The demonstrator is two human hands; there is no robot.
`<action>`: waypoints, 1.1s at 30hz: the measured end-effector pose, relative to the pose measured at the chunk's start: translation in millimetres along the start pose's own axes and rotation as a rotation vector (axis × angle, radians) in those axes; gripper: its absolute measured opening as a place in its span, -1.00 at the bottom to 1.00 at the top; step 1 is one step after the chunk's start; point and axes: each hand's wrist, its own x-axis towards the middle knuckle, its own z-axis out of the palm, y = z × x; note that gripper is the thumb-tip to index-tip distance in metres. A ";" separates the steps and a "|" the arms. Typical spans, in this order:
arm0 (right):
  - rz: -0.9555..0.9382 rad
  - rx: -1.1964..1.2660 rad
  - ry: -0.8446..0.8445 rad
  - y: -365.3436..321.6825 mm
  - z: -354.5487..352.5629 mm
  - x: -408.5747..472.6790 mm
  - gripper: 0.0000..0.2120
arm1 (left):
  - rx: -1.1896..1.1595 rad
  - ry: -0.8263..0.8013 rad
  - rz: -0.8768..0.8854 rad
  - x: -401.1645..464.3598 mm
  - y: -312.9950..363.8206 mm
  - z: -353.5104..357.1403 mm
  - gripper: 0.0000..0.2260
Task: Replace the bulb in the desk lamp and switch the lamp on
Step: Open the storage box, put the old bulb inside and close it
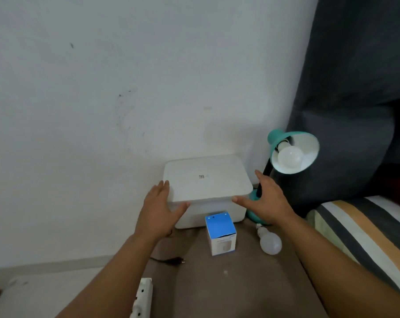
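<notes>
Only a blurry code sticker (201, 176) on white box (208, 180), unreadable.

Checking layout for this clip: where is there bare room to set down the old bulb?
Bare brown surface lies in front of the blue-topped carton, between power strip and striped bedding. It is crowded between carton, loose bulb and lamp base.

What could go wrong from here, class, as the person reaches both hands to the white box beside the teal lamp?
1. The right hand is close to the lamp; moving the white box might knock the lamp over.
2. The loose bulb lies on its side and could roll or be struck.
3. The plug lies unplugged beside the power strip, so the lamp may not light.
</notes>
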 end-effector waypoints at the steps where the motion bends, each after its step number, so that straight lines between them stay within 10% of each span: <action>1: 0.012 -0.001 -0.030 4.0 3.3 9.3 0.18 | -0.013 -0.020 -0.032 6.6 -7.2 2.7 -0.09; 6: 0.017 0.010 -0.133 14.8 12.5 33.9 0.33 | -0.119 -0.070 -0.132 27.9 -28.7 10.6 0.08; 12: -0.142 0.164 -0.224 20.7 21.9 43.3 -0.17 | -0.323 -0.083 -0.030 28.9 -28.7 7.5 -0.34; 33: -0.299 0.339 -0.155 16.5 7.9 37.3 -0.07 | -0.412 0.019 0.080 16.4 -3.6 -17.8 -0.36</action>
